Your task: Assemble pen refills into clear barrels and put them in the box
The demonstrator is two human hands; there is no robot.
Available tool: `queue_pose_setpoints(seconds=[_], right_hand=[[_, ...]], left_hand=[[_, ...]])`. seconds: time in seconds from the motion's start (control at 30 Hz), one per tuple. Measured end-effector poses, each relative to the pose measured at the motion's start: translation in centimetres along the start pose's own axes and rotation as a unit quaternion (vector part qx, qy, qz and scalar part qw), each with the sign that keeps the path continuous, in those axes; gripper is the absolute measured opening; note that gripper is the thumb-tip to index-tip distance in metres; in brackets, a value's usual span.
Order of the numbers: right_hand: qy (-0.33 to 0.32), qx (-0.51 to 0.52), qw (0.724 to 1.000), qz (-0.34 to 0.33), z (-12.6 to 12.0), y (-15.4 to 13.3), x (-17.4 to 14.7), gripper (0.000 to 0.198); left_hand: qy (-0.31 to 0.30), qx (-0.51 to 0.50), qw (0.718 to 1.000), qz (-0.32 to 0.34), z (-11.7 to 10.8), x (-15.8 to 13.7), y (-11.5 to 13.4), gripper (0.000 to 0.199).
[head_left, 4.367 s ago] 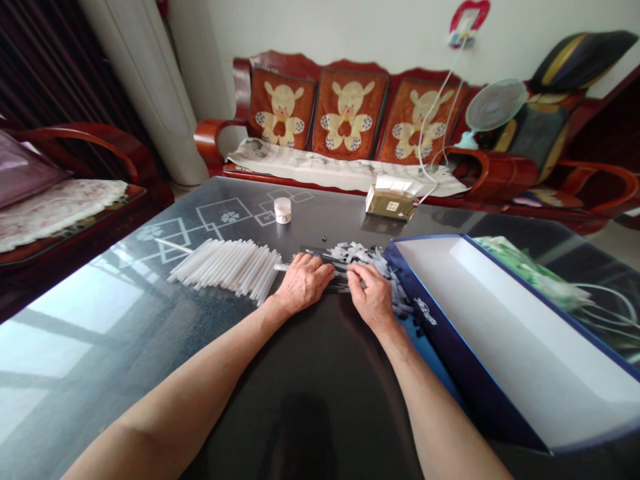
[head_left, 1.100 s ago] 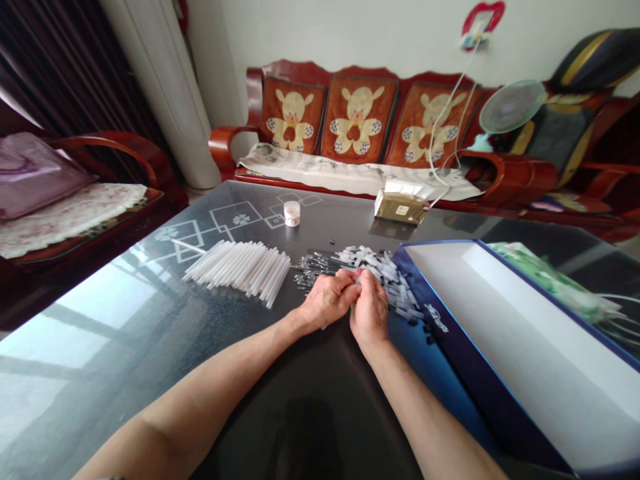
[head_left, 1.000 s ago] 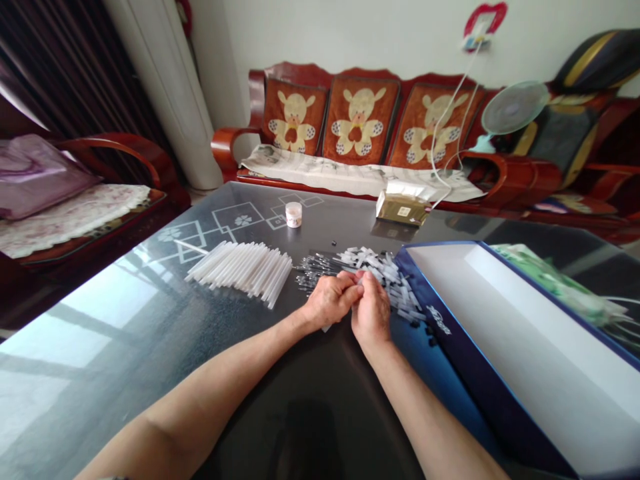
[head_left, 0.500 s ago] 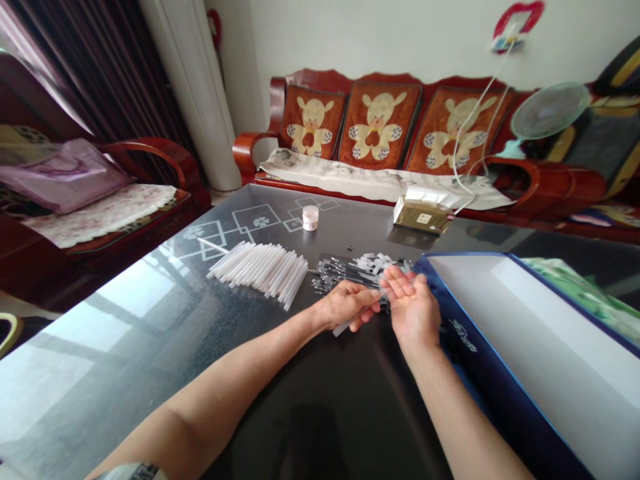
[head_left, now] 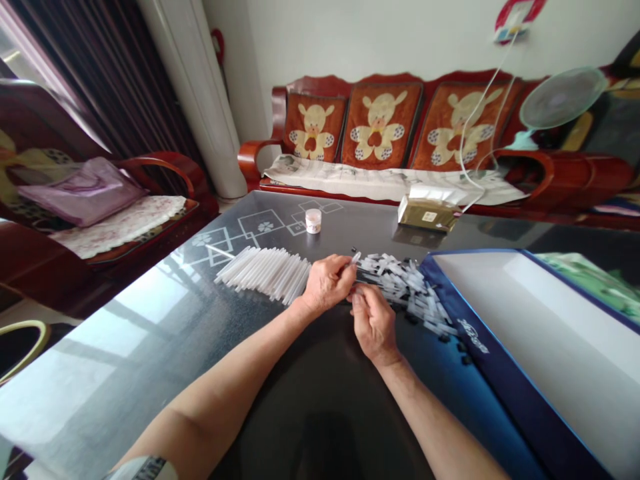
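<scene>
My left hand [head_left: 327, 285] is closed, with the end of a translucent plastic piece [head_left: 356, 257] poking out past its thumb and forefinger. Just below and to the right, my right hand [head_left: 374, 321] is pinched, its fingertips close against the left hand; what they hold is hidden. Behind both hands lie thin dark sticks [head_left: 370, 268], mostly covered. A pile of short clear-white plastic pieces [head_left: 400, 277] spreads to the right. Left of my hands, long white translucent tubes [head_left: 267, 272] lie side by side in a bundle.
A blue box [head_left: 500, 360] with a white inside stands at the right, small black pieces [head_left: 465, 353] beside it. Farther back on the dark table [head_left: 280, 400] are a small white jar [head_left: 313, 221] and a tissue pack [head_left: 427, 212]. A wooden sofa [head_left: 310, 85] stands beyond.
My right hand has gone from an open palm to a pinch and moved left. The left hand has moved slightly up and left; the tube sticking out below it no longer shows.
</scene>
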State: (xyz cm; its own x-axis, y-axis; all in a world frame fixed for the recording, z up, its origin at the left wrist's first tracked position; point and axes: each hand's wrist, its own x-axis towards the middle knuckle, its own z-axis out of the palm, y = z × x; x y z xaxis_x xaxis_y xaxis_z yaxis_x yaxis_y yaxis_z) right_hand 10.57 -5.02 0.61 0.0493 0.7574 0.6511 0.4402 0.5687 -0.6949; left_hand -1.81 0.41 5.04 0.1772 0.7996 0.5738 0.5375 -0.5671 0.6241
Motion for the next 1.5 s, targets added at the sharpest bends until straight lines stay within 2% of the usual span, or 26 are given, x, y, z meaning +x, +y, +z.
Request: queue_pose_setpoints(seconds=[0.1, 0.2, 0.33, 0.47, 0.53, 0.6, 0.7, 0.8, 0.93, 1.07, 1.17, 1.3, 1.4, 1.5], right_hand=[[-0.018, -0.030, 0.998, -0.055, 0.2, 0.2, 0.3, 0.018], [-0.040, -0.034, 0.996, -0.067, 0.5, 0.6, 0.2, 0.019], [-0.032, -0.044, 0.997, -0.054, 0.8, 1.1, -0.1, 0.017], [-0.037, -0.035, 0.998, -0.041, 0.7, 1.1, -0.2, 0.014], [-0.045, -0.032, 0.998, -0.036, 0.6, 1.1, -0.2, 0.013], [-0.054, -0.037, 0.997, -0.034, 0.6, 1.0, -0.2, 0.011], [-0.083, -0.056, 0.994, -0.040, 0.5, 0.7, -0.3, 0.009], [-0.122, -0.096, 0.986, -0.061, 0.6, 0.2, -0.4, 0.010], [-0.168, -0.177, 0.966, -0.090, 1.0, -0.3, -0.6, 0.013], [-0.181, -0.234, 0.951, -0.092, 0.4, -0.6, -1.1, 0.014], [-0.177, -0.242, 0.951, -0.071, -0.9, -0.6, -1.8, 0.016], [-0.159, -0.226, 0.960, -0.039, -2.3, -0.5, -2.6, 0.017], [-0.167, -0.219, 0.961, -0.032, -2.4, -0.3, -2.6, 0.017], [-0.175, -0.214, 0.961, -0.025, -2.2, -0.2, -2.3, 0.017]], left_hand=[[0.021, 0.083, 0.996, 0.003, -0.6, 1.0, -1.1, 0.020], [0.001, 0.156, 0.987, -0.044, -2.3, 2.3, -2.6, 0.029], [-0.028, 0.309, 0.946, -0.099, -7.3, 3.8, -5.2, 0.029], [-0.038, 0.382, 0.912, -0.148, -12.7, 3.8, -8.6, 0.032], [-0.060, 0.397, 0.898, -0.179, -14.4, 3.3, -9.9, 0.033], [-0.066, 0.399, 0.894, -0.194, -15.2, 2.4, -10.4, 0.036], [-0.047, 0.370, 0.910, -0.182, -14.4, 0.7, -9.3, 0.037], [-0.029, 0.307, 0.945, -0.111, -11.7, -1.6, -6.7, 0.034], [-0.072, 0.242, 0.967, -0.035, -7.0, -4.8, -3.6, 0.030], [-0.094, 0.206, 0.973, 0.036, -3.9, -6.5, -2.9, 0.033], [-0.107, 0.176, 0.976, 0.071, -3.0, -7.0, -3.4, 0.034], [-0.081, 0.083, 0.987, 0.109, -2.8, -7.1, -4.1, 0.031], [-0.057, 0.027, 0.993, 0.099, -2.7, -6.9, -4.4, 0.029], [-0.058, -0.035, 0.996, 0.059, -2.6, -6.6, -4.5, 0.028]])
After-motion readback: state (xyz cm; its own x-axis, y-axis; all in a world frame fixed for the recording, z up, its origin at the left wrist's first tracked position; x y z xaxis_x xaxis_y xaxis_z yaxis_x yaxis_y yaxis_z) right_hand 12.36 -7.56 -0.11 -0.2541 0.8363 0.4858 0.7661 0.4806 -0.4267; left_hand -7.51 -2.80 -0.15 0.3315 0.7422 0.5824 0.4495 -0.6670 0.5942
